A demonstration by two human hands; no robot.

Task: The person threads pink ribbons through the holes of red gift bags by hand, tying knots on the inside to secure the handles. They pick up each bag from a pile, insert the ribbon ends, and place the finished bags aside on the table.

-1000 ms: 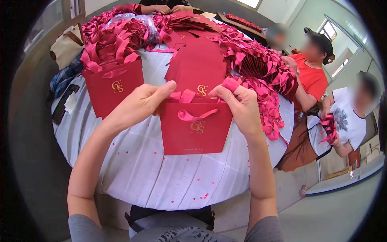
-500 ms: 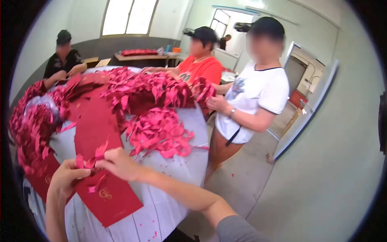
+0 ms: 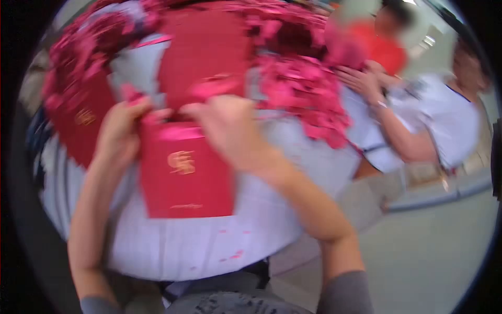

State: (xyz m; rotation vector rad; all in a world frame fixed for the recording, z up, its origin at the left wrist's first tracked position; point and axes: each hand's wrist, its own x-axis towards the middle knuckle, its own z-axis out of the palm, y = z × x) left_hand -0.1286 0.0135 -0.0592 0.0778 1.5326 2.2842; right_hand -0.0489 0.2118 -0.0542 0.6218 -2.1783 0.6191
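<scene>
Left hand (image 3: 121, 131) pinched on red gift bag (image 3: 185, 180) at its 11 o'clock corner, right hand (image 3: 230, 131) lay over its 1 o'clock edge, grip too blurred to tell, ribbon pile (image 3: 306, 91) at 2 o'clock

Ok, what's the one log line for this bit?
left hand at red bag top | right hand at top too | bag over table | grip blurred

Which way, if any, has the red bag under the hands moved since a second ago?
No. The red bag lies, as before, just right of the other logo bag and short of the table's near edge; the camera swung.
</scene>
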